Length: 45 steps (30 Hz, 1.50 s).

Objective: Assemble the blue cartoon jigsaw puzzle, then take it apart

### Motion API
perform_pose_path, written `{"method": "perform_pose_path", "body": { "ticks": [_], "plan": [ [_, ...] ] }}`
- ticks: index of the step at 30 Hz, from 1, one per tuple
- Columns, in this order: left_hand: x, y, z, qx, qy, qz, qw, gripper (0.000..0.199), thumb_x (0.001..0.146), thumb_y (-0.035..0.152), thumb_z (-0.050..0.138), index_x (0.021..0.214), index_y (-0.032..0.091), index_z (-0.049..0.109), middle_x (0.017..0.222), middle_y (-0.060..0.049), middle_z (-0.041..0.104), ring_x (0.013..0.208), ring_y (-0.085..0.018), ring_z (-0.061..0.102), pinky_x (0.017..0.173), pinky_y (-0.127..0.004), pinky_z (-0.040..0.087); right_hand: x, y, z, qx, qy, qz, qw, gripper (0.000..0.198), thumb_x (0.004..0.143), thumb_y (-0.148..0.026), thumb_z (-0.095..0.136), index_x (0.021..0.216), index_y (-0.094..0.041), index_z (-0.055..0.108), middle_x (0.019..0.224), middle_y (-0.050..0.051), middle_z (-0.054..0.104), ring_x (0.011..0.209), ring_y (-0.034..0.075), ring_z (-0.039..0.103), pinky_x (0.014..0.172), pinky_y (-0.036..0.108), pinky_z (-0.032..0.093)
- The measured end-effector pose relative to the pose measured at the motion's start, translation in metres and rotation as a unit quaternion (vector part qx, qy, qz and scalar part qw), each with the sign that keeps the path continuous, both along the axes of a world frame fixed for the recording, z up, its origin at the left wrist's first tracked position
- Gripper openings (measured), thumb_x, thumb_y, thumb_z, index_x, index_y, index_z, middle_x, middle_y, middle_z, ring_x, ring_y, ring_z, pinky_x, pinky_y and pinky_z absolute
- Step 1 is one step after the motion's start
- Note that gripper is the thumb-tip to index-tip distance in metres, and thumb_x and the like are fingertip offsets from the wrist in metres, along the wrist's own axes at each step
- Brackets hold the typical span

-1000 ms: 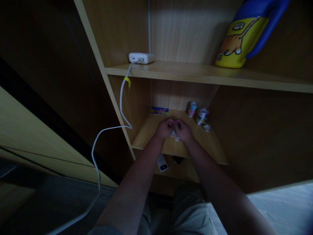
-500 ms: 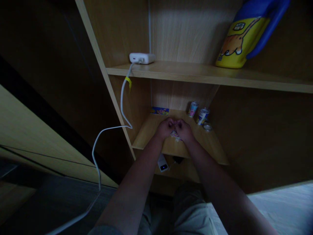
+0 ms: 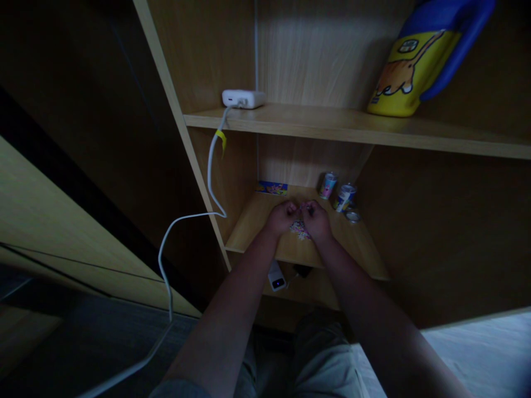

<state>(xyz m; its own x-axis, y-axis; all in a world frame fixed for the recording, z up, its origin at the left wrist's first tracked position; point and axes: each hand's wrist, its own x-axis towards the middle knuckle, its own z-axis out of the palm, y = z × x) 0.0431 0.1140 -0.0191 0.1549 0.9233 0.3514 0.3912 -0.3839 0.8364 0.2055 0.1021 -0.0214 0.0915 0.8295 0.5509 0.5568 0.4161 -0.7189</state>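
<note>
Presently working in dim light at a wooden shelving unit. Left hand [image 3: 282, 216] and right hand [image 3: 316, 219] meeting knuckle to knuckle over the lower shelf [image 3: 249, 229], near its middle. Both hands curling narrow, fingertips pinched together where the two meet; too dark and small to tell what, if anything, is sitting between them. Lying directly beneath and between the hands, touching the shelf board: a small cluster of pale multicoloured pieces [image 3: 299, 229], partly covered by the right hand.

Standing toward the back right corner of the same shelf: two small printed cans [image 3: 327, 185], just beside each other, and a low round tin [image 3: 353, 216] a little forward of them, near the right wall. Lying flat against the back edge, left of centre: a blue printed card or packet [image 3: 272, 188]; wording not readable.

Resting at the left end of the upper shelf [image 3: 332, 124]: a white charger block [image 3: 243, 98], with a white cable [image 3: 209, 177] dropping over the front edge, carrying a yellow tag, looping outward and trailing down toward the floor. Leaning at the right end of the upper shelf: a blue and yellow cartoon-printed bag [image 3: 418, 63].

Showing below the lower shelf's front edge: a small white device [image 3: 276, 276] with a lit blue spot.
</note>
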Motion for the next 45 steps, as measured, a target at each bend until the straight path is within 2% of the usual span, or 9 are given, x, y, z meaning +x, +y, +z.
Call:
{"method": "perform_pose_path", "body": {
  "ticks": [8,14,20,33,40,45],
  "plan": [
    [-0.0010,0.0024,-0.0028,0.008,0.024,0.001,1.000,0.017,0.096,0.033,0.070,0.085,0.020,0.069,0.079,0.001,0.072,0.075,-0.016,0.064,0.076,-0.029,0.050,0.0002,0.0025,-0.0026,-0.011,-0.017,-0.005,1.000,0.034,0.103,-0.055,0.051,0.092,-0.026,0.063,0.086,0.006,0.076,0.079,0.024,0.070,0.076,0.035,0.051],
    [-0.0005,0.0031,-0.0042,0.018,0.016,0.000,1.000,0.010,0.093,0.026,0.069,0.085,0.020,0.068,0.082,0.000,0.073,0.077,-0.017,0.066,0.077,-0.029,0.051,0.0003,0.0039,-0.0042,-0.022,-0.017,-0.003,1.000,0.034,0.102,-0.057,0.051,0.093,-0.027,0.064,0.090,0.007,0.077,0.082,0.025,0.071,0.077,0.035,0.052],
    [-0.0003,0.0027,-0.0021,0.016,0.021,0.002,1.000,0.012,0.093,0.022,0.069,0.081,0.020,0.066,0.080,0.000,0.072,0.077,-0.017,0.066,0.078,-0.029,0.052,-0.0003,0.0034,-0.0032,-0.029,-0.022,0.005,0.999,0.036,0.102,-0.058,0.049,0.094,-0.027,0.064,0.091,0.008,0.078,0.084,0.026,0.072,0.080,0.037,0.053],
    [-0.0006,0.0018,-0.0014,0.008,0.011,0.000,1.000,0.007,0.093,0.024,0.069,0.086,0.021,0.068,0.082,0.001,0.074,0.078,-0.017,0.067,0.078,-0.029,0.052,-0.0010,0.0000,-0.0009,-0.024,-0.008,0.005,1.000,0.036,0.103,-0.058,0.049,0.097,-0.027,0.066,0.097,0.010,0.080,0.091,0.027,0.074,0.083,0.038,0.055],
    [0.0018,0.0013,-0.0032,-0.034,-0.035,-0.054,0.997,0.004,0.097,0.021,0.066,0.099,0.021,0.069,0.085,0.000,0.077,0.079,-0.016,0.072,0.080,-0.028,0.055,-0.0002,-0.0001,-0.0020,-0.029,-0.015,0.027,0.999,0.034,0.106,-0.053,0.046,0.101,-0.027,0.067,0.097,0.008,0.079,0.090,0.025,0.073,0.086,0.037,0.056],
    [0.0006,0.0021,-0.0021,-0.017,-0.012,-0.027,0.999,0.003,0.093,0.020,0.071,0.095,0.021,0.069,0.089,0.000,0.078,0.081,-0.016,0.071,0.081,-0.028,0.055,0.0001,0.0019,-0.0039,-0.025,-0.014,0.048,0.998,0.035,0.106,-0.053,0.047,0.098,-0.027,0.069,0.095,0.006,0.078,0.088,0.025,0.073,0.084,0.037,0.055]
  ]
}}
